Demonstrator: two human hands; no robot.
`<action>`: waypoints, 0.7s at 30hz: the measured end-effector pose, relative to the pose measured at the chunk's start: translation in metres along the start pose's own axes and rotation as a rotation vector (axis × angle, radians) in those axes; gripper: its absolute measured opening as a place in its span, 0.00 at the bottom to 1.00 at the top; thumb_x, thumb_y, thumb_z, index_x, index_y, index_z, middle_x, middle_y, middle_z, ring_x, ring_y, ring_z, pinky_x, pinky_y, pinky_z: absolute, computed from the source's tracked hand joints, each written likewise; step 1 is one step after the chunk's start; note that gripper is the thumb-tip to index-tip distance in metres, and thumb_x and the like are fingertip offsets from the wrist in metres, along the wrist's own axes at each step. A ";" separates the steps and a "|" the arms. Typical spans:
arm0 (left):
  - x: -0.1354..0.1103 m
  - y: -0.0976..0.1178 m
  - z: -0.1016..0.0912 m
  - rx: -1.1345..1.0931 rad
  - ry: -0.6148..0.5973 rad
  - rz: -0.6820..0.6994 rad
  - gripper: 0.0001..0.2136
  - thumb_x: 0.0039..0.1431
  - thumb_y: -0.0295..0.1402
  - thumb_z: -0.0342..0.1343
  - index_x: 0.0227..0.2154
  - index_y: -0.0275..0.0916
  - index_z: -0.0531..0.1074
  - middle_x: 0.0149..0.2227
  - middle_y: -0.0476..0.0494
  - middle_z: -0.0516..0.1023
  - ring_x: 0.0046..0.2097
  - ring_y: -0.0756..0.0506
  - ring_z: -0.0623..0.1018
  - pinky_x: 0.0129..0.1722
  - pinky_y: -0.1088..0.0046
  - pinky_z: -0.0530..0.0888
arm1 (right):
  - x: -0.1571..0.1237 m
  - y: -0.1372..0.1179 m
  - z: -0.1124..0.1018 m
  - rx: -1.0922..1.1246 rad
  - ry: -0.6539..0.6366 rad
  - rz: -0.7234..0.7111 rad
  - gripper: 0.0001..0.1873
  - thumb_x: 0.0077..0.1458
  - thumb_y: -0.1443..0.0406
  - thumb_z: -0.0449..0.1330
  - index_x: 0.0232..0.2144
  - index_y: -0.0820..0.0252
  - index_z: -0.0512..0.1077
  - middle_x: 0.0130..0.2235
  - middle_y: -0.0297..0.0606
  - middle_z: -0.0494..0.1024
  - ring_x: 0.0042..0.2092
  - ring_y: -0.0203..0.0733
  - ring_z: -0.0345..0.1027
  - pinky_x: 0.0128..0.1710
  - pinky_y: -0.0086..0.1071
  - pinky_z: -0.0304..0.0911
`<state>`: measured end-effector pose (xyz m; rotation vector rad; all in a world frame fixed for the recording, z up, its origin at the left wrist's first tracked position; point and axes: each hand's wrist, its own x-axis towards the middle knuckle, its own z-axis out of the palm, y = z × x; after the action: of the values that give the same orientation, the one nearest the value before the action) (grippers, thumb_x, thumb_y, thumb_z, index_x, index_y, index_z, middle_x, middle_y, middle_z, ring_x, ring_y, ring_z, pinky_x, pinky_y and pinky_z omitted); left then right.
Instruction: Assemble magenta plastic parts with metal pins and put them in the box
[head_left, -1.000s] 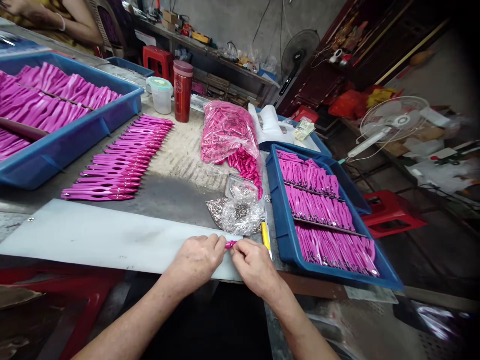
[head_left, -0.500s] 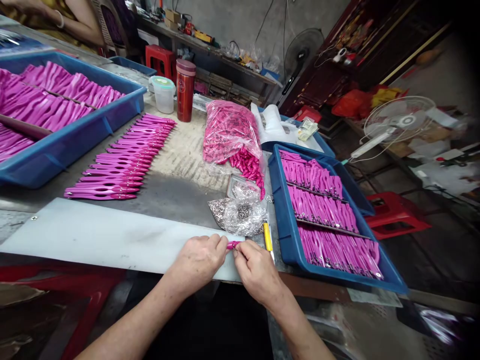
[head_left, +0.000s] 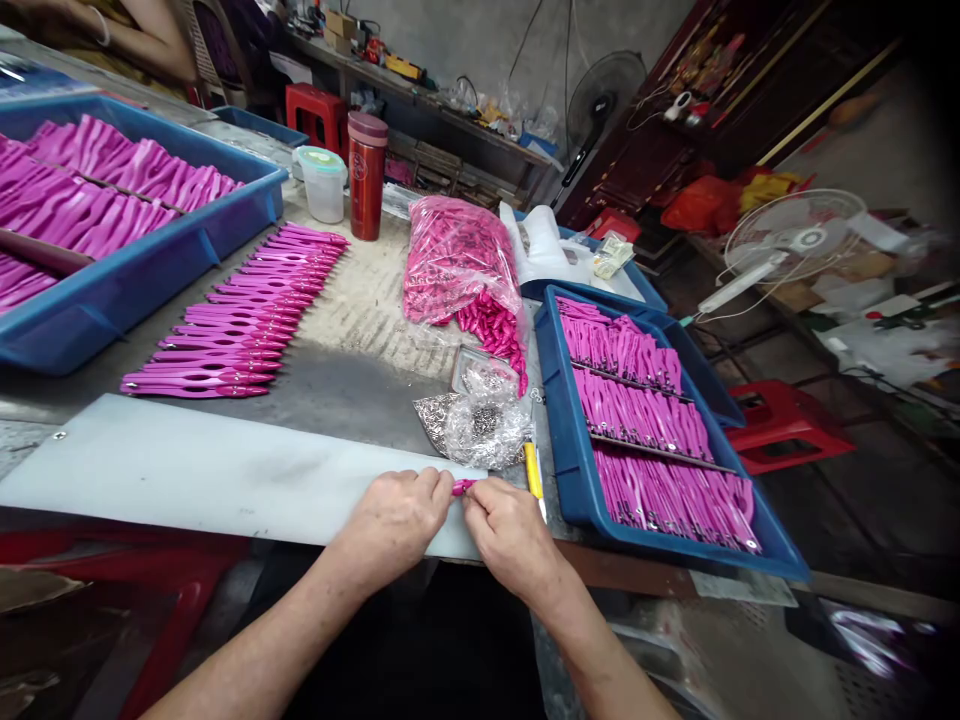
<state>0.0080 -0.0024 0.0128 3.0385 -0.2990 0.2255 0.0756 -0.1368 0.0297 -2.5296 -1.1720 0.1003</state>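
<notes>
Over the front edge of a pale board (head_left: pixel 195 470), my left hand (head_left: pixel 401 510) is closed around a small magenta plastic piece (head_left: pixel 462 487). Only a short stretch of it shows between my hands. My right hand (head_left: pixel 510 525) pinches its other end; the fingertips hide whatever else may be there. Just beyond my hands lies clear plastic wrap (head_left: pixel 491 430) holding many tiny silvery metal parts. A yellow-handled tool (head_left: pixel 533 470) rests beside my right hand. Slim magenta pieces with oval openings (head_left: pixel 217 345) lie in an overlapping row at the left.
A blue tray (head_left: pixel 570 450) of magenta pieces stands at right, another blue tray (head_left: pixel 247 215) at left. Behind are a clear bag (head_left: pixel 461 250) spilling small glossy pink parts, a red tumbler (head_left: pixel 367 180) and a lidded tub (head_left: pixel 322 190). A person's arm (head_left: pixel 150 40) shows at far left.
The camera view has shifted slightly. Both hands keep their hold on the magenta piece, with hardly any visible movement.
</notes>
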 end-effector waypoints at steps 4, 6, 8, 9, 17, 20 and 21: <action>0.001 0.001 -0.001 0.014 -0.028 -0.005 0.06 0.55 0.23 0.43 0.33 0.36 0.63 0.27 0.46 0.68 0.27 0.46 0.71 0.25 0.71 0.69 | 0.003 0.002 0.000 0.042 -0.022 0.021 0.13 0.51 0.71 0.47 0.17 0.61 0.64 0.21 0.34 0.69 0.25 0.34 0.61 0.26 0.27 0.51; 0.001 0.001 -0.001 0.012 -0.025 -0.008 0.06 0.55 0.23 0.42 0.33 0.36 0.63 0.27 0.46 0.67 0.26 0.46 0.71 0.24 0.70 0.69 | 0.004 0.003 -0.001 0.045 -0.026 0.032 0.14 0.51 0.71 0.48 0.16 0.61 0.63 0.20 0.33 0.68 0.24 0.33 0.60 0.25 0.27 0.50; 0.001 0.001 -0.001 0.005 -0.020 -0.013 0.06 0.55 0.23 0.42 0.32 0.36 0.62 0.27 0.46 0.67 0.26 0.45 0.71 0.24 0.69 0.69 | 0.004 0.003 -0.001 0.058 -0.034 0.033 0.14 0.51 0.71 0.48 0.16 0.61 0.63 0.20 0.33 0.68 0.24 0.33 0.60 0.25 0.27 0.50; 0.001 0.001 -0.001 0.005 -0.017 -0.015 0.06 0.55 0.23 0.42 0.32 0.36 0.62 0.26 0.46 0.67 0.26 0.45 0.71 0.24 0.69 0.69 | 0.003 0.004 -0.001 0.070 -0.038 0.031 0.14 0.51 0.71 0.48 0.16 0.61 0.63 0.20 0.33 0.68 0.24 0.33 0.60 0.25 0.27 0.50; 0.002 0.001 -0.001 0.015 0.000 -0.014 0.06 0.55 0.23 0.42 0.31 0.36 0.63 0.26 0.46 0.67 0.25 0.45 0.71 0.23 0.69 0.69 | 0.004 0.004 -0.001 0.117 -0.045 0.041 0.15 0.52 0.70 0.49 0.15 0.60 0.62 0.20 0.31 0.67 0.24 0.32 0.59 0.25 0.26 0.50; 0.002 0.001 -0.001 0.007 0.006 -0.023 0.06 0.56 0.24 0.42 0.30 0.36 0.63 0.25 0.46 0.66 0.25 0.45 0.71 0.23 0.70 0.68 | 0.004 0.004 0.000 0.127 -0.046 0.037 0.15 0.52 0.70 0.49 0.15 0.61 0.62 0.20 0.31 0.66 0.24 0.32 0.59 0.25 0.26 0.50; 0.001 0.001 -0.001 0.004 0.008 -0.027 0.06 0.56 0.24 0.42 0.30 0.36 0.63 0.25 0.46 0.66 0.25 0.46 0.71 0.23 0.71 0.68 | 0.004 0.004 0.000 0.134 -0.049 0.036 0.15 0.52 0.70 0.49 0.15 0.61 0.62 0.20 0.31 0.66 0.24 0.32 0.59 0.25 0.26 0.50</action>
<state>0.0091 -0.0033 0.0143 3.0423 -0.2564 0.2359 0.0816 -0.1363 0.0289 -2.4439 -1.0998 0.2430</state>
